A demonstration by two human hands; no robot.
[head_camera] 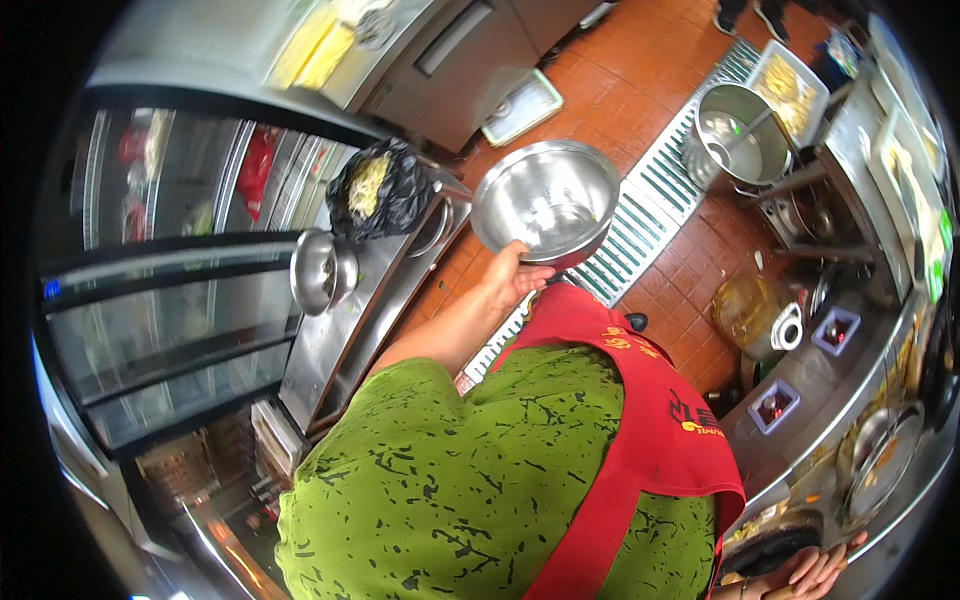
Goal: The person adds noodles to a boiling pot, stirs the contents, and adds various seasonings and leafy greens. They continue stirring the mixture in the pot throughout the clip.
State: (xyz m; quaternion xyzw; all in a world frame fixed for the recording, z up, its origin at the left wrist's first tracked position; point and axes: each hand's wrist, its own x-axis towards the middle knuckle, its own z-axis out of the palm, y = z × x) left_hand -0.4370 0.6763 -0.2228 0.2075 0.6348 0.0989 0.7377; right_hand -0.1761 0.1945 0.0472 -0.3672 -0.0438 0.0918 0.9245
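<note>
My left hand (517,276) grips the near rim of a large stainless steel mixing bowl (546,199), thumb over the edge and fingers beneath. The bowl is held out above the tiled floor, its shiny inside facing up with no food visible in it. Down at the lower right edge, my right hand (819,571) is closed around a wooden handle (780,592), partly cut off by the frame. Beside that hand lies a dark wok (772,544) on the cooking range. What the handle belongs to cannot be told.
A steel stockpot (701,161) with a ladle stands by the floor drain grate (637,225), near a tray of food (816,124). Left, a steel counter (319,352) bears a black plastic bag (409,199) and a smaller bowl (345,274). A person's shoes (772,26) show at top right.
</note>
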